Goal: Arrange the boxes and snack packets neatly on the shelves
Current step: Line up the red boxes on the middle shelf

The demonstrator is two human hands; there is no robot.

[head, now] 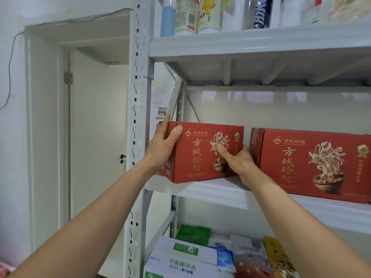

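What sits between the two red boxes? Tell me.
Head view: the right hand gripping the left red box; otherwise bare up to the right red box.

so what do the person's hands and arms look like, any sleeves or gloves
The left hand and right hand are bare: no gloves, rings, watch or bracelet. The left arm and right arm are uncovered to the frame edge, no sleeve in view.

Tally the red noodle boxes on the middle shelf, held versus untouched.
Held red noodle box, gripped by left hand and right hand: 1
Untouched red noodle box: 1
Total: 2
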